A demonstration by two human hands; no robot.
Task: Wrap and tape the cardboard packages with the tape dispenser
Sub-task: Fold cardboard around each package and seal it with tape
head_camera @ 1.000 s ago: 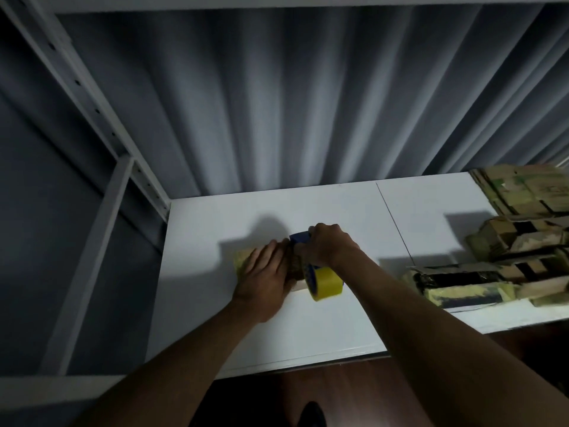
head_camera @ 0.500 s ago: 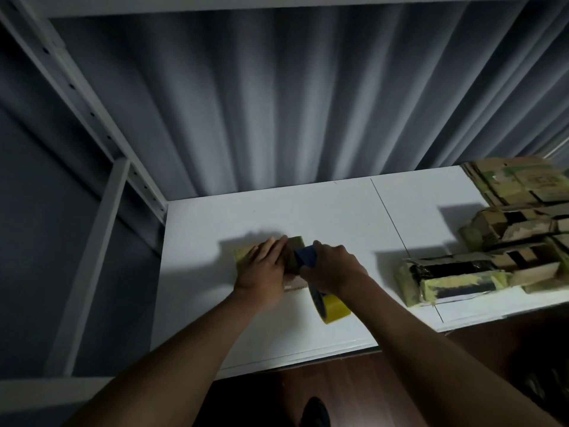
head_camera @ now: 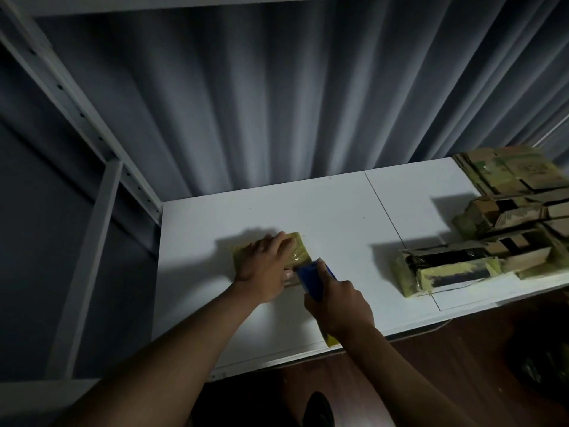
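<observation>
Taping the package, centre of frame
Left hand (head_camera: 264,266) lies flat on the package (head_camera: 297,248); right hand (head_camera: 338,306) grips the dispenser (head_camera: 311,280) at its near edge. A crooked pull could wrinkle the tape or slide the package.

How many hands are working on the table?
2. The left hand lies flat on the package mid-table. The right hand, just right of it and nearer the table's front edge, grips the blue tape dispenser.
</observation>
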